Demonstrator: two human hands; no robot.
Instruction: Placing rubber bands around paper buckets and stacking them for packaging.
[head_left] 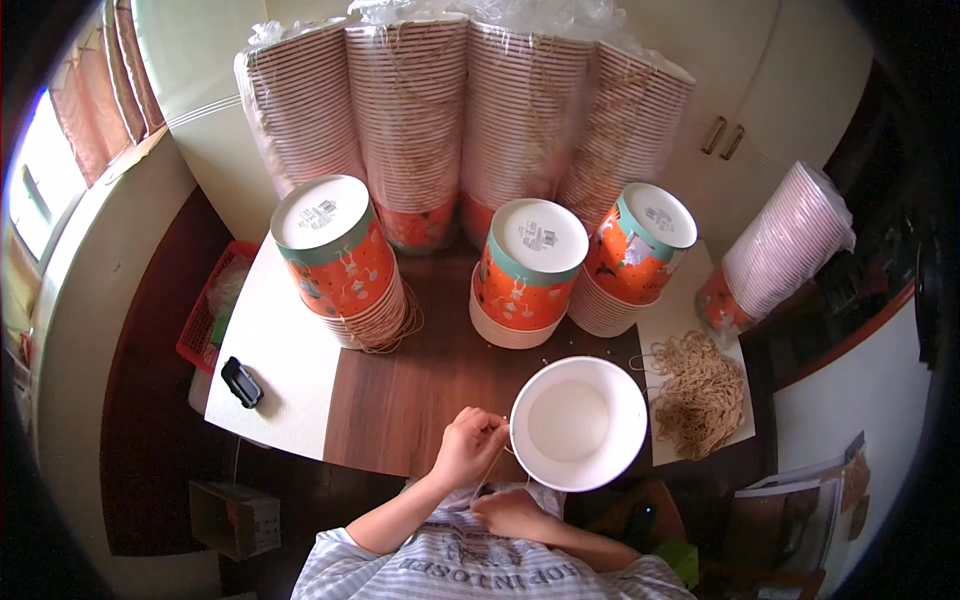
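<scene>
White bucket (580, 424), open side up, at the near edge of the table (385, 415), right of its middle and partly overhanging. Left hand (470, 443) at the bucket's left rim: thumb and forefinger pinched together on a thin tan cord (489, 470), which slants down toward the right hand (512, 515). Right hand lower, in front of the striped shirt (450, 565), fingers curled; cannot tell whether they grasp the cord's lower part.

Cord pile (697, 395) just right of the bucket, loose and tangled. Beyond: three upturned stacks, orange and green on top: left stack (340, 275) with cords looped about its lower part, middle stack (520, 300), right stack (630, 265). Behind them, four tall stacks (410, 120) in clear plastic. Another wrapped stack (790, 245) tilts at far right. Black case (242, 382) on the table's left, near the red basket (200, 320).
</scene>
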